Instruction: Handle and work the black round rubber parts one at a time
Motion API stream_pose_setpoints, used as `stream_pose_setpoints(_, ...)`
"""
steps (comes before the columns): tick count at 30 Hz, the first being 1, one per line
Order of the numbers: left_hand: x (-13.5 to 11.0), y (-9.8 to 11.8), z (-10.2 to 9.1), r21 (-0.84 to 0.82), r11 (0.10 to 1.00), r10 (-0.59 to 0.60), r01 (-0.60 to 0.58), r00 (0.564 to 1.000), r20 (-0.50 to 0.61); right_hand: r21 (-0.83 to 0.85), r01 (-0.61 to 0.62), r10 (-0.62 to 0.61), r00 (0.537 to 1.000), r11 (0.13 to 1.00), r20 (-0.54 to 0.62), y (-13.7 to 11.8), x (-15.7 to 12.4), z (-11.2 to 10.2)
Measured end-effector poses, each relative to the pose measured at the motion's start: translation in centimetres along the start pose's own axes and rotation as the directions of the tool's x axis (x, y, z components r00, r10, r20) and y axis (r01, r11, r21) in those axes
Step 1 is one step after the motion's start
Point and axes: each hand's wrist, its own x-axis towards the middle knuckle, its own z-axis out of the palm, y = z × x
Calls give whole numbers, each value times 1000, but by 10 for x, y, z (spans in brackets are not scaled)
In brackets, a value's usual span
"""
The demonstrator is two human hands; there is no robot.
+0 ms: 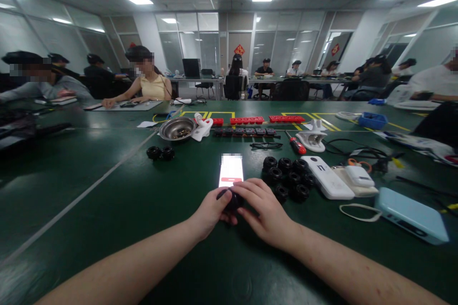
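Note:
My left hand [213,207] is closed around a black round part [234,200] that looks like a small toy wheel, with the thumb across its upper side. From the right, my right hand [263,207] reaches onto the same part, its fingers bent over the top and side and pressing on it. Both hands partly hide the part. Just beyond them lies a phone [231,170] with a lit white screen, its near end covered by the fingers. Several similar black wheels [294,177] stand grouped right of the phone, and two more wheels [160,153] sit to the left.
Farther back are a metal bowl [168,129] with small metal pieces, red trays [246,120], a black strip of parts [245,132] and a screwdriver [297,146]. On the right lie a white power bank [331,183], a light-blue box [411,214] and cables. Other people sit around.

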Motion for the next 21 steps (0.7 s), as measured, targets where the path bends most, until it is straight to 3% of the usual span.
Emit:
stream_pose_setpoints(3,0,0,1,-6,1000,-3,3,1000,-25,-8,-6,6,1000,1000,1,-1,-1,0)
stream_pose_setpoints(8,0,-1,1,5,1000,-11,11,998,-63,-33,-137,135,989,990,-61,1,-1,3)
stream_pose_setpoints(14,-1,0,3,15,1000,10,-9,998,-68,35,-65,64,997,997,34,-1,3,-6)
stream_pose_setpoints(17,-4,2,5,83,996,39,-33,997,-63,-24,-86,87,996,996,25,0,14,-20)
stream_pose_setpoints(21,-8,1,5,197,980,1,-10,999,42,-204,-184,185,983,961,-17,13,48,-33)
